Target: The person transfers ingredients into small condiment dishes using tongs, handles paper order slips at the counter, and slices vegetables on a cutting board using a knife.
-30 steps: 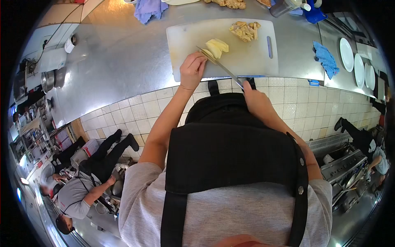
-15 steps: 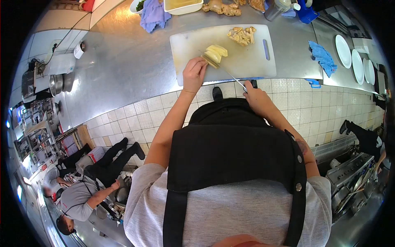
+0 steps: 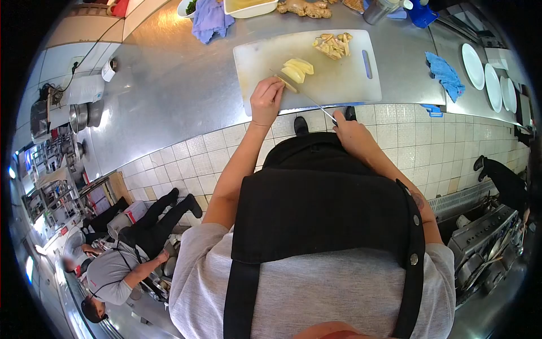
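On the white cutting board [image 3: 254,56], my left hand [image 3: 266,103] has its fingertips pressed together on a piece of ginger [image 3: 287,83]. My right hand [image 3: 351,134] is wrapped around the handle of a knife [image 3: 319,107], near the board's front edge. The blade runs slantwise across the board to the piece at my left fingertips. Just beyond the blade lie pale yellow ginger slices [image 3: 297,70], fanned against one another. A heap of ginger trimmings [image 3: 334,46] is at the far right of the board.
Behind the board are unpeeled ginger root [image 3: 305,8], a white tub [image 3: 251,12] and a purple cloth [image 3: 211,20]. A blue cloth [image 3: 445,75] and white plates [image 3: 473,66] lie to the right. Co-workers [image 3: 121,271] stand at lower left; another person's legs [image 3: 505,181] show at right.
The piece under my left fingertips looks thinner, and the knife blade has shifted slightly. Both hands stay in nearly the same place. The view has moved a little.
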